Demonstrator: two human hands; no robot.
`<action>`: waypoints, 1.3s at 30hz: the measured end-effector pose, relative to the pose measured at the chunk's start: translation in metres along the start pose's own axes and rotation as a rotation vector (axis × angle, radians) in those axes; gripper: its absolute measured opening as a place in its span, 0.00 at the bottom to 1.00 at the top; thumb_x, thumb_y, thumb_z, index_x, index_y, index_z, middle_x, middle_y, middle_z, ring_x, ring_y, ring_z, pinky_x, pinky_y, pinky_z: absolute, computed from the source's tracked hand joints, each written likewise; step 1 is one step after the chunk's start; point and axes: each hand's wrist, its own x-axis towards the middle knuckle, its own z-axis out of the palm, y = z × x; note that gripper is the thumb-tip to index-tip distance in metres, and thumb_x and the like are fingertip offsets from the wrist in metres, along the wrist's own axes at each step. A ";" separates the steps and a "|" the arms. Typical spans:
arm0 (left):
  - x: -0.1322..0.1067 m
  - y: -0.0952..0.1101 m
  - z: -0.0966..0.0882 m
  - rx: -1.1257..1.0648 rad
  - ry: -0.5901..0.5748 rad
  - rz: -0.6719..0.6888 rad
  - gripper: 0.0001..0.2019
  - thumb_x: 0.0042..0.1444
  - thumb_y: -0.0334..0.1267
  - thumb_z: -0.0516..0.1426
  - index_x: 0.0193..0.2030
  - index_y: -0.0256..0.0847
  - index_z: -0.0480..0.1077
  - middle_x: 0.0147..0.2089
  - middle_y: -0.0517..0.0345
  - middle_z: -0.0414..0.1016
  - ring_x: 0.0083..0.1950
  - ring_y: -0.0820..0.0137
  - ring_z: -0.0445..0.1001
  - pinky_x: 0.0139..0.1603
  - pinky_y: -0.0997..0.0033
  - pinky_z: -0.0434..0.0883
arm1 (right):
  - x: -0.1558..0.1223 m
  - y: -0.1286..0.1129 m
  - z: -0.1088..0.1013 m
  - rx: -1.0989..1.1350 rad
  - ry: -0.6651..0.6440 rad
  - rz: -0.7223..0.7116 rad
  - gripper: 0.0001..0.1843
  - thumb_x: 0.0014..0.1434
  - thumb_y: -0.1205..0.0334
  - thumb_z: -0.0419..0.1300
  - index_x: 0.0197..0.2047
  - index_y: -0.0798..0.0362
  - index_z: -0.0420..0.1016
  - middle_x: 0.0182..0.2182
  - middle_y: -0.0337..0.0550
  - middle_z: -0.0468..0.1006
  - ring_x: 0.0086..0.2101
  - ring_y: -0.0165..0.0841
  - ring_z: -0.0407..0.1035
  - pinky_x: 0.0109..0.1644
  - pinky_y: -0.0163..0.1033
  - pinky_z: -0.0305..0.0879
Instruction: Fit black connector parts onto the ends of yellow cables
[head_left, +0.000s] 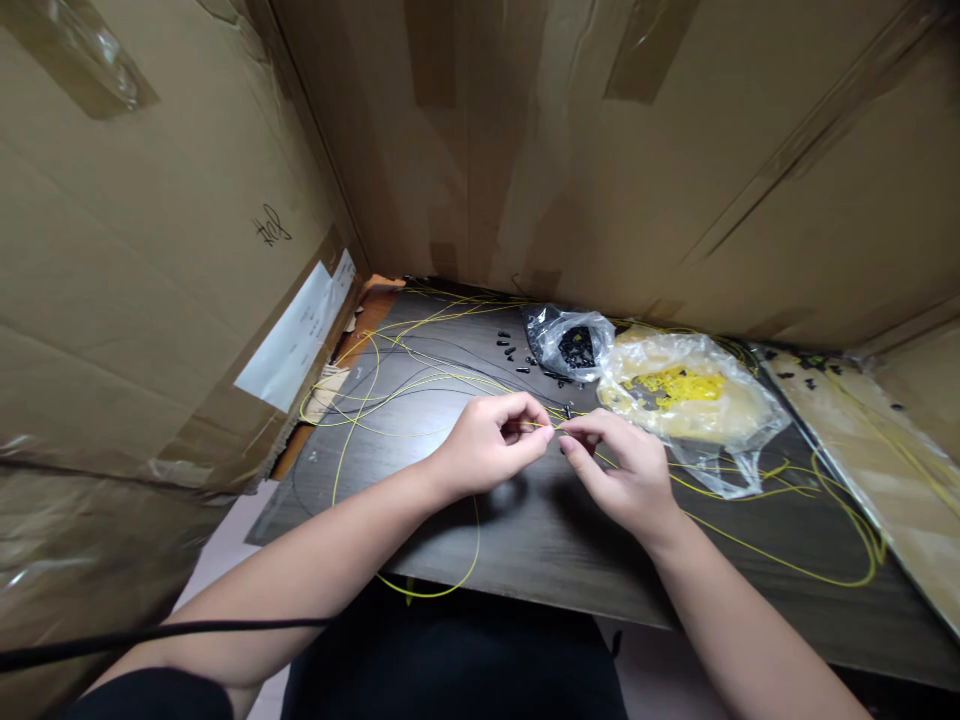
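Over the middle of the table my left hand [484,445] is closed, with thumb and forefinger pinching a thin yellow cable [478,530]. Part of that cable hangs in a loop below the wrist. My right hand [626,465] faces it, fingertips nearly meeting those of the left. Its thumb and fingers are drawn together at the cable's end; a tiny dark spot shows by the thumb, too small to name. A small black part [568,411] lies just behind the right fingertips.
A clear bag of black parts [577,345] and a clear bag of yellow parts [682,385] lie behind my right hand. Loose black pieces [510,353] are scattered nearby. Yellow cables [847,580] sprawl across the dark table [540,560]. Cardboard walls [510,150] enclose the back and sides.
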 end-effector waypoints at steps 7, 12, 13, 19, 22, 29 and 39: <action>-0.001 -0.001 0.001 0.118 -0.004 0.070 0.04 0.58 0.34 0.58 0.35 0.36 0.73 0.26 0.64 0.68 0.26 0.79 0.63 0.28 0.78 0.61 | 0.000 -0.001 -0.001 -0.003 -0.005 0.000 0.05 0.62 0.70 0.62 0.41 0.52 0.75 0.30 0.39 0.75 0.28 0.28 0.68 0.32 0.36 0.66; -0.001 0.000 0.000 0.205 -0.008 0.126 0.03 0.57 0.33 0.59 0.35 0.37 0.73 0.26 0.64 0.69 0.26 0.79 0.64 0.29 0.78 0.62 | 0.001 -0.001 -0.002 -0.007 -0.018 -0.001 0.04 0.62 0.70 0.62 0.40 0.52 0.75 0.30 0.40 0.75 0.28 0.29 0.69 0.33 0.36 0.66; -0.001 -0.001 0.000 0.216 -0.009 0.132 0.03 0.57 0.32 0.59 0.35 0.37 0.73 0.26 0.64 0.69 0.26 0.79 0.64 0.29 0.78 0.62 | 0.000 -0.001 -0.002 -0.008 -0.022 0.003 0.04 0.62 0.70 0.62 0.40 0.52 0.75 0.30 0.40 0.75 0.28 0.29 0.69 0.33 0.36 0.66; -0.001 -0.002 0.000 0.275 -0.003 0.184 0.02 0.58 0.33 0.58 0.35 0.38 0.73 0.27 0.64 0.70 0.27 0.78 0.66 0.30 0.77 0.63 | 0.001 0.000 -0.001 -0.001 -0.027 0.013 0.07 0.62 0.70 0.62 0.43 0.52 0.75 0.31 0.40 0.76 0.28 0.29 0.68 0.33 0.36 0.66; -0.001 -0.002 -0.001 0.313 -0.008 0.207 0.02 0.58 0.33 0.58 0.35 0.38 0.73 0.27 0.64 0.71 0.28 0.77 0.67 0.32 0.76 0.65 | 0.001 0.000 -0.001 0.011 -0.048 0.008 0.06 0.63 0.70 0.61 0.43 0.52 0.75 0.31 0.39 0.75 0.28 0.29 0.68 0.34 0.36 0.66; -0.001 -0.005 -0.001 0.504 0.021 0.368 0.04 0.61 0.36 0.57 0.39 0.38 0.73 0.30 0.60 0.74 0.32 0.72 0.72 0.38 0.71 0.68 | 0.001 -0.003 -0.001 0.059 -0.077 0.109 0.03 0.63 0.68 0.60 0.38 0.52 0.73 0.30 0.39 0.75 0.28 0.29 0.67 0.34 0.36 0.65; 0.000 -0.012 -0.003 0.784 0.062 0.554 0.08 0.66 0.35 0.54 0.41 0.38 0.73 0.34 0.56 0.78 0.33 0.70 0.73 0.37 0.68 0.67 | 0.002 0.006 0.001 0.180 -0.096 0.281 0.07 0.66 0.61 0.59 0.36 0.53 0.74 0.30 0.40 0.76 0.28 0.30 0.68 0.34 0.36 0.66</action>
